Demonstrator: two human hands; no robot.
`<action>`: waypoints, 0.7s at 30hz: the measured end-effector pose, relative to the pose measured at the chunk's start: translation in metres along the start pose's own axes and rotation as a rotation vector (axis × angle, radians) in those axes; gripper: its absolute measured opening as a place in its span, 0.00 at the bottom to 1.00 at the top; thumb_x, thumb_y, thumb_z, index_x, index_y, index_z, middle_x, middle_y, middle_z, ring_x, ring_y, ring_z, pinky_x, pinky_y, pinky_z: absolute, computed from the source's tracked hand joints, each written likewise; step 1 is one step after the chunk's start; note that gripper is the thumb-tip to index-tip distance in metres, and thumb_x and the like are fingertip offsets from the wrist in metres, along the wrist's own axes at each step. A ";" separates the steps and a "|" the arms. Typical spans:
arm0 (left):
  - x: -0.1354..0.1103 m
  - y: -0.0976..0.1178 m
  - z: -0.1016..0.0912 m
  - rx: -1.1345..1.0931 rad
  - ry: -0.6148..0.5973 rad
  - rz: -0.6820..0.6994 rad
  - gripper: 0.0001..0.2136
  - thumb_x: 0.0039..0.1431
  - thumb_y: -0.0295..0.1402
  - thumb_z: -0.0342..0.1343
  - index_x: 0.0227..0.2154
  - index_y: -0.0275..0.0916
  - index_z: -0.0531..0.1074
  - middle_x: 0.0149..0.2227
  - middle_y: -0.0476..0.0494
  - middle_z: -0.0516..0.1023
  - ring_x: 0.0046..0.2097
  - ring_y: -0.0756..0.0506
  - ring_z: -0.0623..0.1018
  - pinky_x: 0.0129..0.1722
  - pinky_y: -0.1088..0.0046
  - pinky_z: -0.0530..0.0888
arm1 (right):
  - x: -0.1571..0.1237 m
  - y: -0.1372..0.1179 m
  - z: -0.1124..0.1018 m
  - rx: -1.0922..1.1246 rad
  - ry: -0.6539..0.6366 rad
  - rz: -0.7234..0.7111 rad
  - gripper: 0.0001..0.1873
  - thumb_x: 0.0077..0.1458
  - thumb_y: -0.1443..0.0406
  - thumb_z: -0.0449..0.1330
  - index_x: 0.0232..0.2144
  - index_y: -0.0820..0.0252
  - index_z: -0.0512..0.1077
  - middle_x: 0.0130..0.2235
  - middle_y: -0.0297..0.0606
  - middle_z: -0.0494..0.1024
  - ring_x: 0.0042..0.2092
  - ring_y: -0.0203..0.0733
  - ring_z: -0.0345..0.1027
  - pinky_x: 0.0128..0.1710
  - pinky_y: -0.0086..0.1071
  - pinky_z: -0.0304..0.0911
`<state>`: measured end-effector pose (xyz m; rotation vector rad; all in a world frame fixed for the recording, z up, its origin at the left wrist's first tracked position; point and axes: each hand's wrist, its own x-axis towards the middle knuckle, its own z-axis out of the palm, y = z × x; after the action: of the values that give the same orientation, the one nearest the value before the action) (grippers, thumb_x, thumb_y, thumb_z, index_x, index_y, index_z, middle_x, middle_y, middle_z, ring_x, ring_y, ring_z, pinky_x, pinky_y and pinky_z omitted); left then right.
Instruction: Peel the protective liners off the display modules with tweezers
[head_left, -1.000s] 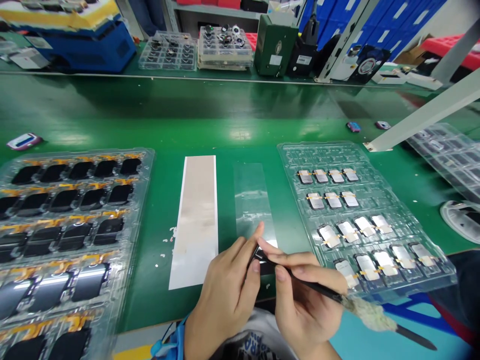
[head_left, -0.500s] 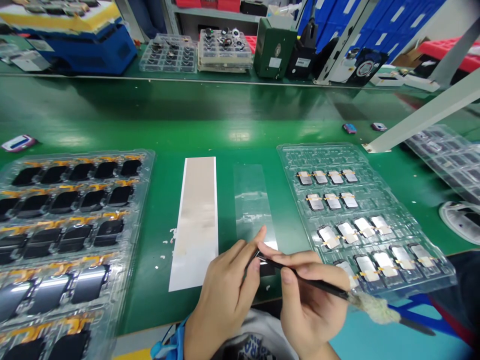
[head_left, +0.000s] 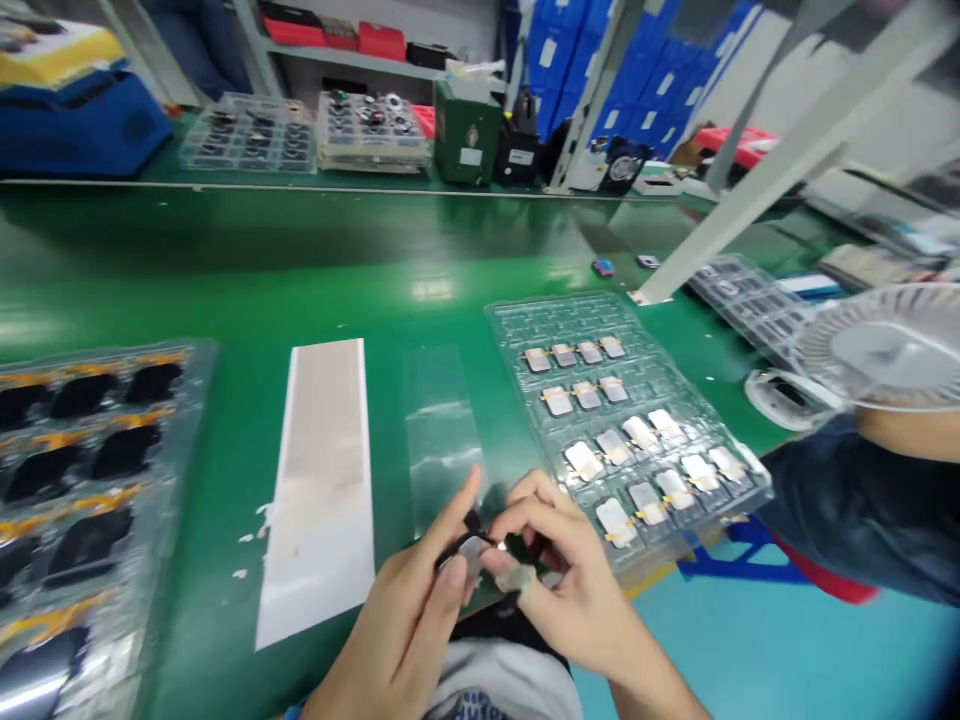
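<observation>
Near the bench's front edge, my left hand (head_left: 409,620) pinches a small dark-edged part with a pale face (head_left: 471,548) between thumb and fingers. It resembles the small screen modules in the trays, though blur and fingers hide much of it. My right hand (head_left: 574,565) meets it from the right. Its curled fingers hold black tweezers with a pale wrapping (head_left: 516,578) round the handle; most of the tool is hidden. Just beyond my hands lies a clear film strip (head_left: 439,400). A long white-edged beige sheet (head_left: 322,440) is to its left.
On the left sits a clear tray (head_left: 196,390) of black screens with orange flex cables. A second clear tray (head_left: 517,322), holding silver-backed modules, is at right. Behind it a white post (head_left: 720,225) slants up. Another person's arm (head_left: 862,500) and a white fan (head_left: 892,345) are far right.
The view has swung right, so the bench items appear further left. In my right hand the tweezers have turned from pointing at the part to lying folded among my fingers.
</observation>
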<state>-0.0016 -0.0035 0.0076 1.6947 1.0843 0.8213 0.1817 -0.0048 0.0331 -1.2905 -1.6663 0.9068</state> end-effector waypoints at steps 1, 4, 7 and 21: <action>0.000 -0.001 0.000 -0.021 0.004 -0.007 0.26 0.73 0.39 0.41 0.71 0.49 0.51 0.30 0.48 0.77 0.29 0.46 0.77 0.31 0.73 0.78 | 0.001 0.003 -0.012 -0.018 0.021 0.006 0.04 0.59 0.66 0.60 0.31 0.55 0.73 0.31 0.33 0.69 0.30 0.37 0.64 0.26 0.29 0.59; 0.001 -0.004 -0.002 -0.061 0.120 -0.057 0.31 0.71 0.41 0.45 0.72 0.44 0.44 0.24 0.52 0.71 0.20 0.50 0.67 0.22 0.75 0.70 | 0.002 0.028 -0.074 -0.296 0.313 0.051 0.08 0.58 0.60 0.59 0.29 0.56 0.73 0.28 0.33 0.70 0.28 0.38 0.62 0.27 0.31 0.57; 0.001 -0.005 -0.004 -0.032 0.290 -0.128 0.30 0.69 0.42 0.46 0.71 0.43 0.50 0.23 0.54 0.67 0.20 0.49 0.64 0.22 0.74 0.66 | 0.004 0.071 -0.154 -0.677 0.612 0.299 0.15 0.55 0.52 0.57 0.31 0.57 0.72 0.28 0.36 0.73 0.27 0.40 0.63 0.27 0.32 0.56; 0.009 -0.016 0.001 -0.001 0.394 -0.194 0.31 0.67 0.51 0.47 0.68 0.43 0.55 0.21 0.55 0.63 0.20 0.48 0.61 0.22 0.72 0.62 | 0.035 0.116 -0.217 -0.817 0.364 0.277 0.22 0.55 0.46 0.57 0.35 0.58 0.75 0.35 0.44 0.77 0.34 0.47 0.71 0.33 0.36 0.62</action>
<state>-0.0014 0.0075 -0.0073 1.4300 1.4874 1.0534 0.4192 0.0662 0.0226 -2.1179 -1.6268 0.0708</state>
